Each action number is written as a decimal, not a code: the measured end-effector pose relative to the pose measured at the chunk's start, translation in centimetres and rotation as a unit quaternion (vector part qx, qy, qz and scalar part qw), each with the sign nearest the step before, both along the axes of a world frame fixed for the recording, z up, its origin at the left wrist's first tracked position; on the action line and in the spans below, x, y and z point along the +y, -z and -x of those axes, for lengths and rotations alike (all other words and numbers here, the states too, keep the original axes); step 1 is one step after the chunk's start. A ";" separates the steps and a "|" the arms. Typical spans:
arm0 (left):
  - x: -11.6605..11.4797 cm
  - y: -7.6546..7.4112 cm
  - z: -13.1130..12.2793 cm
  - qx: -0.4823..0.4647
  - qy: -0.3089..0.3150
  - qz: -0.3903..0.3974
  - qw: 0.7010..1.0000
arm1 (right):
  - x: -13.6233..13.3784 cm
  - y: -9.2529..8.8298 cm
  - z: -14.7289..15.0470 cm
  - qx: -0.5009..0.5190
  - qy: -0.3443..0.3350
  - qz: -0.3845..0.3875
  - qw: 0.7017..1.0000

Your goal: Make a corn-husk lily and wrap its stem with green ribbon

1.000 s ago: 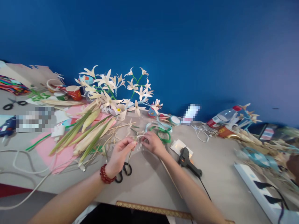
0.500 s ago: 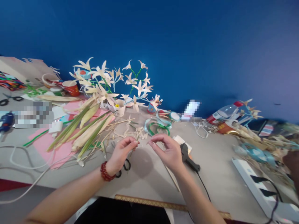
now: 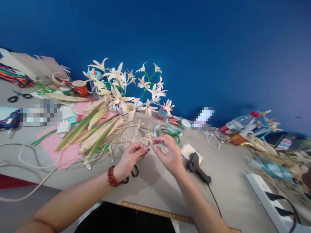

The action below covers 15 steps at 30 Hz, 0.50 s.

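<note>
My left hand, with a red bead bracelet at the wrist, pinches a thin green stem whose lower end hangs beneath the fingers. Close beside it, my right hand has thumb and forefinger brought together at the top of the stem; what lies between them is too small to make out. Black-handled scissors lie on the table partly under my left hand. Just beyond the fingertips are small pale petal pieces. A black glue gun rests to the right of my right hand.
Cups of pale husk flowers stand at the back. Corn husks lie on pink paper at left. Ribbon rolls, a bottle and a power strip are to the right. White cables cross the left side.
My right hand has moved left, and its fingertips now meet those of my left hand. The view has shifted slightly, so the table things appear further right.
</note>
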State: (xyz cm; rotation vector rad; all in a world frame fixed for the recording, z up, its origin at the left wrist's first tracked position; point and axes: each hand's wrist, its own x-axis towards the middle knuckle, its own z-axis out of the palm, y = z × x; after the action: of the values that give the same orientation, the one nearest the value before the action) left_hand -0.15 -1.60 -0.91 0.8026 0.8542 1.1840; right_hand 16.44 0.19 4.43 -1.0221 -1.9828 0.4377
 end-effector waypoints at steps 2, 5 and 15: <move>0.0 0.1 0.0 0.000 0.002 0.002 1.000 | 0.0 0.1 0.1 0.001 0.003 -0.002 1.000; -0.1 0.2 0.0 0.006 -0.001 0.009 1.000 | 0.2 0.3 0.3 0.003 0.004 -0.019 1.000; 0.0 0.2 0.1 0.007 -0.001 0.010 1.000 | 0.4 0.6 0.6 -0.001 0.002 -0.052 0.999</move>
State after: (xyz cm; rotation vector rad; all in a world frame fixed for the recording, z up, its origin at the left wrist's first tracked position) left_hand -0.25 -1.60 -1.07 0.7961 0.8773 1.1703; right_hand 15.86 0.55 3.79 -0.9607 -1.9832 0.3287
